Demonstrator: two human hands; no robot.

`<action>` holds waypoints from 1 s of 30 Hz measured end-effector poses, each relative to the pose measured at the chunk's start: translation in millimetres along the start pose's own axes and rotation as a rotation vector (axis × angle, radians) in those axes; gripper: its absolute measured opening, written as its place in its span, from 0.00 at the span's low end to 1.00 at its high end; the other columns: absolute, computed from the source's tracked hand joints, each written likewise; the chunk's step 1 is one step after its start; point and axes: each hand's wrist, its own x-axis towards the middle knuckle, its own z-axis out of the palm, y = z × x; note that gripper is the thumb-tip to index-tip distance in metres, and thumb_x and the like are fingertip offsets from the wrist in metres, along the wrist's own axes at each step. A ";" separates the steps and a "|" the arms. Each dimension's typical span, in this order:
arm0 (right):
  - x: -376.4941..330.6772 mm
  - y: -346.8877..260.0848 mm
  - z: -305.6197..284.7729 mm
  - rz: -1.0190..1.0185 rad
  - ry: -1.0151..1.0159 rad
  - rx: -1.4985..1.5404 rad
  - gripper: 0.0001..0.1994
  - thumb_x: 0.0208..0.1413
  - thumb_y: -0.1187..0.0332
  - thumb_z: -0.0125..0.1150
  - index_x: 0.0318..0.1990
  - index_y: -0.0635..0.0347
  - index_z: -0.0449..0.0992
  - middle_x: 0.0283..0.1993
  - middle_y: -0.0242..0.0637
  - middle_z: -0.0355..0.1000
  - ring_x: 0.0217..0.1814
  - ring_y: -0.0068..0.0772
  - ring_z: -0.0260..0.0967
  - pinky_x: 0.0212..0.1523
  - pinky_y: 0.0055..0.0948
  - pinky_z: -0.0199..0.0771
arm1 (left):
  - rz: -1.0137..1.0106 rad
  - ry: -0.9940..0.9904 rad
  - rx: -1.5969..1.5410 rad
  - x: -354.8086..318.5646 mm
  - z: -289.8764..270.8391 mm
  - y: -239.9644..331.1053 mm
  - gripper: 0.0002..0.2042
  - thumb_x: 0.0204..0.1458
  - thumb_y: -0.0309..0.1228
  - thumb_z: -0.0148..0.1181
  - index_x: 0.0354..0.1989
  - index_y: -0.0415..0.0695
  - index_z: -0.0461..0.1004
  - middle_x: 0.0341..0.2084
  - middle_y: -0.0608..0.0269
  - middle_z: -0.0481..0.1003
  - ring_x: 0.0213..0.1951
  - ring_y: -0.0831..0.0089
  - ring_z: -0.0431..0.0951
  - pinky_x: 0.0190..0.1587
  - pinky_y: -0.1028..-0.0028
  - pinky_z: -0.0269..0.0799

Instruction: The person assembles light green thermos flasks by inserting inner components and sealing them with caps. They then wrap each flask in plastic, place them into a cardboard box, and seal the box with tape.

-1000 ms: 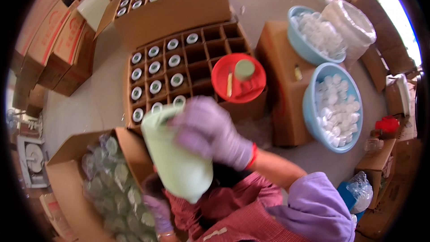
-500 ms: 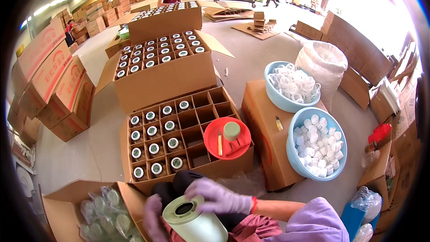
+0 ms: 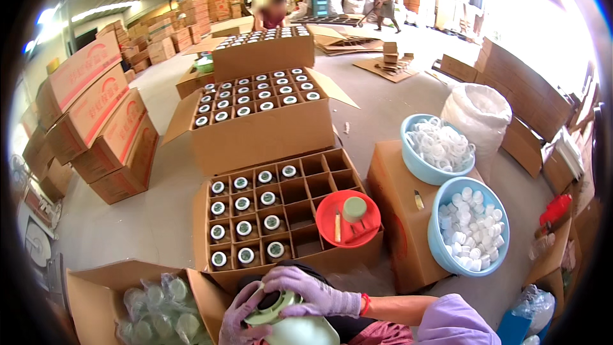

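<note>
In my lap lies a pale green, cylindrical flask body [image 3: 303, 331], tilted, its top end with a recessed collar [image 3: 276, 308] and a dark opening. My left hand [image 3: 241, 319], in a lavender glove, curls its fingers round the left side of that end. The right hand [image 3: 313, 294], gloved alike, bends over the top and right side of the collar. Fingers cover much of the dark part, so I cannot tell whether something sits in the opening. Just ahead stands a divided carton [image 3: 345, 259] with several white-capped bottles [image 3: 275, 249] in its cells.
On the carton's right corner rests a red dish [image 3: 327, 207] with a knife [image 3: 338, 225] and a green lid [image 3: 354, 209]. To the right are blue basins of white caps [image 3: 471, 233] and white rings [image 3: 440, 145]. An open box of plastic-wrapped green pieces [image 3: 153, 300] stands at the left.
My left hand has come in from beside the flask body and closed round its top end. The right hand has stayed on the collar, its fingers shifted over the top. The view has tilted up.
</note>
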 end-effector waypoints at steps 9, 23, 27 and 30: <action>78.0 -1.7 -6.6 -0.446 0.098 -0.266 0.36 0.47 0.54 0.68 0.65 0.49 0.64 0.71 0.56 0.47 0.73 0.68 0.43 0.70 0.56 0.51 | -0.275 0.226 -0.875 4.5 -5.3 -17.6 0.47 0.53 0.66 0.48 0.72 0.45 0.46 0.69 0.55 0.54 0.68 0.57 0.56 0.68 0.55 0.56; 43.1 43.6 12.0 0.512 -0.086 0.986 0.20 0.67 0.63 0.48 0.62 0.62 0.65 0.57 0.42 0.70 0.52 0.30 0.72 0.50 0.29 0.77 | 0.300 0.164 0.716 17.3 -4.2 -7.0 0.24 0.41 0.45 0.71 0.50 0.58 0.76 0.63 0.48 0.61 0.64 0.31 0.53 0.61 0.37 0.56; 37.5 42.2 -19.9 0.562 -0.084 0.592 0.24 0.66 0.57 0.47 0.64 0.59 0.64 0.54 0.39 0.73 0.52 0.29 0.72 0.49 0.33 0.76 | 0.103 0.095 0.589 10.9 -6.1 -12.6 0.27 0.44 0.42 0.69 0.56 0.55 0.74 0.66 0.50 0.59 0.65 0.35 0.54 0.64 0.44 0.55; 29.1 96.7 -64.2 0.525 0.088 -0.338 0.25 0.62 0.50 0.49 0.56 0.60 0.71 0.44 0.50 0.77 0.46 0.47 0.77 0.46 0.41 0.76 | -0.181 0.024 0.168 -5.7 -6.2 -17.1 0.28 0.52 0.36 0.64 0.63 0.45 0.68 0.64 0.50 0.62 0.65 0.52 0.61 0.66 0.59 0.57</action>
